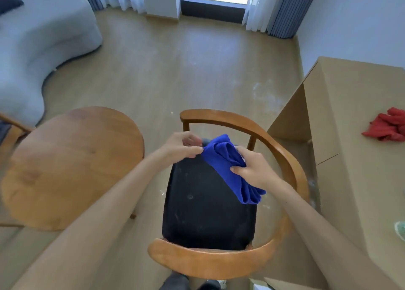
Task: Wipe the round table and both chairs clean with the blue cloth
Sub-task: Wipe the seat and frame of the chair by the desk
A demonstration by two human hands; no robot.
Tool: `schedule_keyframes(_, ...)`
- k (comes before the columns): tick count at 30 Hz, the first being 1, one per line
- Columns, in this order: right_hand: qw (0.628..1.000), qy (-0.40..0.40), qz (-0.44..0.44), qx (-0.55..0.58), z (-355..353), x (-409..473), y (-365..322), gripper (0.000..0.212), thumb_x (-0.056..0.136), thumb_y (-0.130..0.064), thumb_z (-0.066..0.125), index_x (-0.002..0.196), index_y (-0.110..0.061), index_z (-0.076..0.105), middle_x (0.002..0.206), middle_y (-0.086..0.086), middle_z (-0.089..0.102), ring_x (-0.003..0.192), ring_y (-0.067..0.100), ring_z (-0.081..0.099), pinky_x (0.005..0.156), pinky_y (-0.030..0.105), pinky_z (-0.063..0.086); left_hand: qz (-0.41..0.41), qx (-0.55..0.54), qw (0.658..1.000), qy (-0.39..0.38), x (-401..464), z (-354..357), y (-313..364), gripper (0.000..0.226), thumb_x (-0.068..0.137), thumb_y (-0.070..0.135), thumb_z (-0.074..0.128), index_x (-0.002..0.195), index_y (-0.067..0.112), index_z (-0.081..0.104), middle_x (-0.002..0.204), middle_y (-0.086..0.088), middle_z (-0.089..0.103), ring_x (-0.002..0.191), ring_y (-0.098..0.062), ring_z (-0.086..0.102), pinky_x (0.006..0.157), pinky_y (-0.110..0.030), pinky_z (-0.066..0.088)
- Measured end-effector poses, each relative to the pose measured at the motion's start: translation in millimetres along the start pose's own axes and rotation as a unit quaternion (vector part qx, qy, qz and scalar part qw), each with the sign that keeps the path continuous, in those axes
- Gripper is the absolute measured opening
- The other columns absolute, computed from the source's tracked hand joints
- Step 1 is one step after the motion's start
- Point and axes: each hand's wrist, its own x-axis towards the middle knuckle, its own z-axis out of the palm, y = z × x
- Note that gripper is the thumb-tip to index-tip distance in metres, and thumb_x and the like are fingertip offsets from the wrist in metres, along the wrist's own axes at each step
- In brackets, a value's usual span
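Note:
A folded blue cloth (228, 167) hangs in the air over the far part of a chair's black seat (206, 211). My left hand (183, 145) pinches the cloth's upper left corner. My right hand (252, 169) grips its bunched middle from the right. The chair (282, 158) has a curved wooden back and armrest ring around the dusty seat. The round wooden table (72, 167) stands to the left of the chair. Part of a second chair (13, 127) shows at the far left edge, behind the table.
A large cardboard box (350, 136) stands close on the right, with a red cloth (388, 125) on top. A grey curved sofa (39, 48) fills the upper left. Wooden floor (175, 70) stretches ahead toward a window with curtains.

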Motion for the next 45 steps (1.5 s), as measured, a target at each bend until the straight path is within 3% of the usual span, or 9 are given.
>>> schedule_keyframes(8,0.984,-0.088,0.039,-0.15,105,71,69,0.031,0.087,-0.009,0.052,0.114,-0.025,0.052,0.092,-0.004,0.064,0.082,0.02,0.059,0.074,0.039,0.052,-0.166,0.01,0.981,0.104,20,-11,-177,0.033,0.1,0.025,0.048,0.081,0.008,0.069,0.083,-0.007,0.07,0.084,-0.022,0.069,0.082,-0.036,0.058)
schedule_keyframes(13,0.96,0.013,-0.034,-0.278,190,123,111,0.054,0.075,0.009,0.059,0.124,-0.014,0.059,0.111,0.003,0.063,0.095,0.028,0.061,0.078,0.038,0.051,-0.217,0.025,0.969,0.118,56,-3,-261,0.042,0.103,0.033,0.035,0.085,0.013,0.066,0.087,-0.004,0.069,0.085,-0.02,0.066,0.081,-0.038,0.056)
schedule_keyframes(15,0.949,0.003,-0.077,-0.305,227,128,131,0.061,0.063,0.012,0.07,0.119,-0.008,0.064,0.116,0.012,0.064,0.1,0.032,0.064,0.079,0.037,0.054,-0.197,0.086,0.97,0.112,73,4,-289,0.036,0.102,0.033,0.036,0.089,0.012,0.063,0.089,-0.004,0.066,0.088,-0.022,0.063,0.084,-0.043,0.054)
schedule_keyframes(19,0.937,-0.187,-0.061,-0.288,270,118,174,0.048,0.09,-0.015,0.054,0.137,-0.018,0.047,0.145,0.006,0.042,0.129,0.024,0.042,0.102,0.035,0.037,-0.095,0.246,0.961,0.084,103,24,-319,0.021,0.098,0.023,0.044,0.11,0.016,0.06,0.111,0.001,0.058,0.107,-0.017,0.052,0.092,-0.033,0.045)
schedule_keyframes(25,0.971,0.109,-0.005,-0.214,229,125,235,0.024,0.078,-0.002,0.073,0.102,-0.006,0.07,0.118,0.01,0.064,0.109,0.029,0.061,0.088,0.042,0.051,0.192,0.487,0.852,-0.002,146,77,-322,0.055,0.07,0.041,0.073,0.118,0.017,0.067,0.12,-0.015,0.063,0.113,-0.036,0.06,0.094,-0.052,0.049)
schedule_keyframes(30,0.944,0.129,0.076,-0.293,202,152,301,0.043,0.085,-0.013,0.07,0.127,-0.009,0.06,0.14,0.016,0.048,0.13,0.038,0.044,0.1,0.055,0.042,0.231,0.578,0.778,-0.087,182,112,-350,0.068,0.074,0.059,0.061,0.136,0.032,0.051,0.138,-0.016,0.053,0.121,-0.036,0.055,0.096,-0.058,0.045)
schedule_keyframes(35,0.932,0.112,0.095,-0.332,226,169,326,0.055,0.093,-0.042,0.039,0.143,-0.019,0.043,0.153,0.015,0.03,0.143,0.036,0.023,0.114,0.055,0.02,0.346,0.586,0.732,-0.024,188,120,-374,0.069,0.074,0.057,0.064,0.136,0.032,0.046,0.127,-0.015,0.057,0.095,-0.031,0.06,0.077,-0.044,0.05)
schedule_keyframes(42,0.917,0.143,0.073,-0.365,236,169,350,0.057,0.095,-0.047,0.032,0.145,-0.022,0.038,0.156,0.013,0.024,0.145,0.033,0.016,0.115,0.055,0.017,0.399,0.57,0.717,0.044,277,47,-359,0.047,0.081,0.034,0.052,0.128,0.027,0.054,0.101,-0.014,0.064,0.072,-0.031,0.056,0.061,-0.038,0.046)
schedule_keyframes(45,0.913,0.161,0.059,-0.371,240,168,356,0.055,0.096,-0.046,0.033,0.145,-0.023,0.037,0.156,0.012,0.023,0.145,0.033,0.016,0.115,0.055,0.017,0.32,0.546,0.769,0.086,304,33,-353,0.05,0.078,0.036,0.063,0.126,0.022,0.063,0.102,-0.019,0.062,0.078,-0.035,0.059,0.063,-0.04,0.048)
